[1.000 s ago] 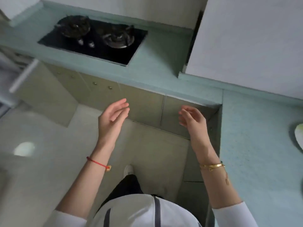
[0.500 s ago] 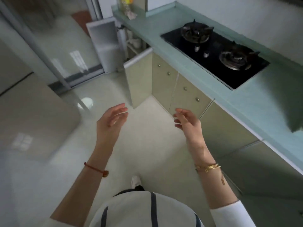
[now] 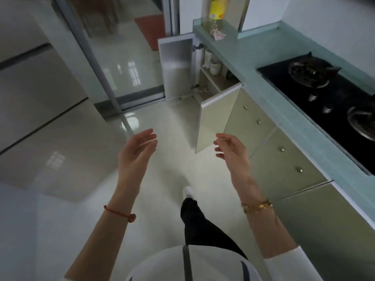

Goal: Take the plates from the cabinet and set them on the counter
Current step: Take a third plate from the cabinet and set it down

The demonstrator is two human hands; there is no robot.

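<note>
My left hand [image 3: 135,153] and my right hand [image 3: 231,152] hang in front of me over the floor, palms facing each other, fingers apart, both holding nothing. Ahead on the right a lower cabinet [image 3: 211,80] stands with both doors swung out: a white-lined door [image 3: 177,64] on the far side and a beige door [image 3: 215,122] nearer me. Pale dishes [image 3: 214,64] show on its shelf, partly hidden by the counter edge. The teal counter [image 3: 251,63] runs along the right above the cabinets.
A black gas hob [image 3: 324,94] is set into the counter. A yellow bottle [image 3: 217,8] stands at the counter's far end. Closed beige cabinet doors with round knobs [image 3: 281,149] line the right. A glass sliding door [image 3: 121,57] is ahead, over glossy white floor.
My view has swung left from the counter corner towards the open cabinet, which is now nearer and ahead. Both hands stay raised and hold nothing.
</note>
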